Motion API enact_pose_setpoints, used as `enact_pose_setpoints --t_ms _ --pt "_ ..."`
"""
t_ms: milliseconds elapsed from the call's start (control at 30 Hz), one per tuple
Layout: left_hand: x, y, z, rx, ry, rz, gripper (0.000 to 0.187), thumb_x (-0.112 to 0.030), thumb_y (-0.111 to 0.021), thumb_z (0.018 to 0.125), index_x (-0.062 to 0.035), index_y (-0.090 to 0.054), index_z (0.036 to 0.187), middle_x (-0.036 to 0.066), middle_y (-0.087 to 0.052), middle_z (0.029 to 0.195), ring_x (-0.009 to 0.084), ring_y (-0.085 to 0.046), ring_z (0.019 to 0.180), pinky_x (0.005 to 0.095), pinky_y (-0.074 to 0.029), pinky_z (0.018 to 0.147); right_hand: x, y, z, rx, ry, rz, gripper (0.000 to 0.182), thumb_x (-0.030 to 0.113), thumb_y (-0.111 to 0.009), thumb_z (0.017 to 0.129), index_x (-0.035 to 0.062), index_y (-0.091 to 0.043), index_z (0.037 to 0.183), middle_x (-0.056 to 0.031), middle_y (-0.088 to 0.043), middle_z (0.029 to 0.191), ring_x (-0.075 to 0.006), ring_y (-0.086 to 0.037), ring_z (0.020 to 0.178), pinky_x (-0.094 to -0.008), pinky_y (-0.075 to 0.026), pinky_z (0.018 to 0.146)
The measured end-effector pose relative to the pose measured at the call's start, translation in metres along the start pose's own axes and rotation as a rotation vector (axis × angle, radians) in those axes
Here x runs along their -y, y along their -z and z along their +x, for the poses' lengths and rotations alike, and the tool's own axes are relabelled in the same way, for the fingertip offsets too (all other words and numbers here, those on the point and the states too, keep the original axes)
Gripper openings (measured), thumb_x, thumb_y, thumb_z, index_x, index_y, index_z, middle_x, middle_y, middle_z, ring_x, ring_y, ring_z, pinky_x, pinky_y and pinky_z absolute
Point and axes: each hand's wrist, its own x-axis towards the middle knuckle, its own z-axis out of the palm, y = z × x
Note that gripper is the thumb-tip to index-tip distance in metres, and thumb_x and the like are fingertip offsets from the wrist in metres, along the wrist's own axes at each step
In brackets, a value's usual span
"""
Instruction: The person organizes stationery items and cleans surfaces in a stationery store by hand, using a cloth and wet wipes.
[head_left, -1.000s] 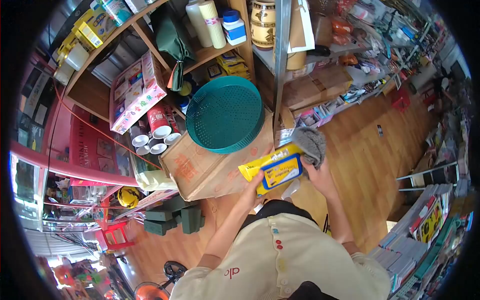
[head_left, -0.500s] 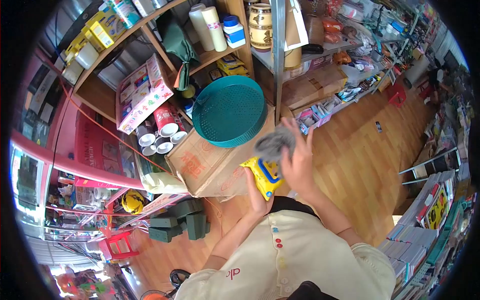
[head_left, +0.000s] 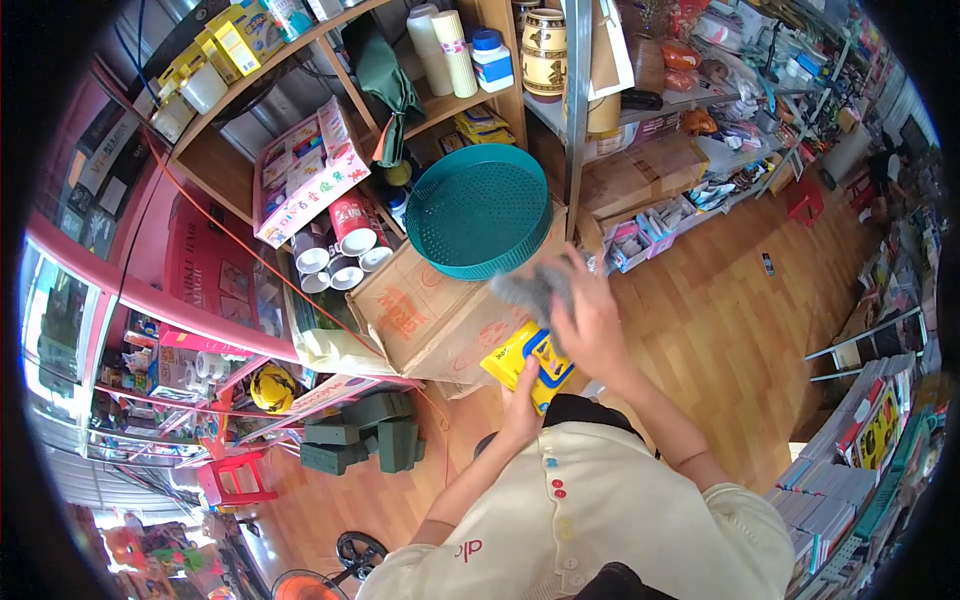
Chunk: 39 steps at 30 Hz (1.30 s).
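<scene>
My left hand (head_left: pixel 522 405) is closed around a yellow pack of wipes (head_left: pixel 512 356) with a blue-edged lid, its thumb across the front. Just above the pack, my right hand (head_left: pixel 592 322) grips a grey cloth (head_left: pixel 535 292), blurred by motion; the cloth overlaps the pack's upper edge in this view. Beyond both hands, a teal perforated basket (head_left: pixel 478 212) rests on a brown cardboard box (head_left: pixel 420 310).
A wooden shelf (head_left: pixel 350 65) with bottles and boxes stands ahead. Several cups (head_left: pixel 345 270) lie under a pink-edged box (head_left: pixel 310 180). Dark green blocks (head_left: pixel 365 432) and a red stool (head_left: pixel 238 480) are on the floor at left. Stacked books (head_left: pixel 835 490) line the right.
The grey cloth has shifted left and down over the pack, with my right hand moving along. The pack's lid shows more plainly now. The whole view has shifted slightly.
</scene>
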Motion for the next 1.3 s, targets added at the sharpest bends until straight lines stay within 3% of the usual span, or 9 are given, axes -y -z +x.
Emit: enact_pose_setpoints --t_ms 100,167,300,367,433,500,767,1000,1300 --pt "0.004 0.002 0.003 -0.034 -0.034 -0.228 0.056 -0.045 -0.034 0.103 -0.0071 -0.034 0.144 0.010 -0.043 0.144 0.0217 -0.043 0.132 0.0392 -0.037 0.109 0.045 -0.009 -0.024 0.127 0.158 0.142 0.044 0.013 -0.051 0.089 -0.0069 -0.050 0.128 -0.0186 -0.051 0.137 -0.0384 -0.043 0.132 -0.0524 -0.018 0.116" --pt "0.002 0.011 0.000 0.145 -0.306 0.082 0.063 -0.053 -0.020 0.102 -0.0095 -0.030 0.147 0.009 -0.037 0.149 0.0237 -0.036 0.137 0.0397 -0.029 0.114 0.048 -0.017 -0.037 0.121 0.216 0.115 0.045 0.013 -0.051 0.088 -0.0065 -0.049 0.129 -0.0185 -0.051 0.138 -0.0376 -0.043 0.133 -0.0524 -0.019 0.116" --pt "-0.017 -0.003 0.003 -0.204 0.090 -0.180 0.061 -0.054 -0.028 0.101 -0.0124 -0.035 0.145 0.008 -0.042 0.145 0.0258 -0.043 0.133 0.0427 -0.038 0.108 0.017 -0.001 -0.020 -0.041 0.210 -0.108 0.046 0.012 -0.051 0.089 -0.0073 -0.048 0.131 -0.0205 -0.050 0.137 -0.0380 -0.043 0.132 -0.0539 -0.022 0.115" --pt "-0.023 -0.003 0.008 -0.096 -0.059 -0.209 0.060 -0.054 -0.033 0.100 -0.0122 -0.038 0.143 0.008 -0.047 0.141 0.0259 -0.047 0.130 0.0436 -0.042 0.105 -0.009 0.010 -0.010 -0.107 0.091 -0.229 0.041 0.008 -0.048 0.091 -0.0075 -0.050 0.128 -0.0224 -0.056 0.128 -0.0360 -0.052 0.123 -0.0471 -0.032 0.110" --pt "-0.037 -0.001 0.009 -0.124 -0.022 -0.211 0.061 -0.053 -0.035 0.100 -0.0080 -0.039 0.141 0.011 -0.050 0.139 0.0270 -0.050 0.127 0.0424 -0.042 0.106 -0.045 0.014 -0.016 -0.026 -0.361 0.296 0.035 0.005 -0.045 0.094 -0.0071 -0.052 0.126 -0.0181 -0.062 0.118 -0.0269 -0.058 0.112 -0.0371 -0.040 0.102" --pt "-0.046 0.019 0.023 -0.144 -0.107 -0.202 0.063 -0.054 -0.036 0.099 -0.0065 -0.040 0.140 0.011 -0.051 0.138 0.0269 -0.051 0.126 0.0416 -0.042 0.105 -0.094 0.015 -0.038 -0.013 -0.494 0.472 0.032 0.006 -0.045 0.095 -0.0040 -0.054 0.124 -0.0175 -0.062 0.113 -0.0207 -0.059 0.104 -0.0340 -0.046 0.089" --pt "-0.158 0.019 0.152 -0.140 -0.460 0.156 0.045 -0.043 -0.049 0.099 -0.0048 -0.053 0.121 0.009 -0.065 0.113 0.0169 -0.064 0.101 0.0323 -0.053 0.085 -0.127 0.035 -0.096 -0.017 -0.663 0.589 0.029 0.006 -0.045 0.097 -0.0067 -0.055 0.121 -0.0076 -0.064 0.106 -0.0144 -0.056 0.101 -0.0286 -0.043 0.092" --pt "-0.148 0.041 0.295 0.168 0.207 0.035 0.037 -0.026 -0.046 0.103 0.0028 -0.051 0.124 0.016 -0.060 0.126 0.0269 -0.060 0.113 0.0419 -0.049 0.097 -0.148 0.038 -0.082 -0.067 -0.673 0.602 0.029 0.008 -0.046 0.097 -0.0069 -0.056 0.121 -0.0081 -0.063 0.108 -0.0143 -0.056 0.100 -0.0287 -0.043 0.092" --pt "-0.163 0.010 0.238 -0.136 -0.195 0.561 0.057 -0.026 -0.057 0.097 0.0051 -0.037 0.140 0.015 -0.053 0.132 0.0192 -0.051 0.120 0.0299 -0.039 0.101 -0.183 0.033 -0.073 -0.044 -0.778 0.644 0.031 0.008 -0.046 0.096 -0.0058 -0.056 0.123 -0.0067 -0.063 0.108 -0.0126 -0.056 0.099 -0.0281 -0.043 0.090"
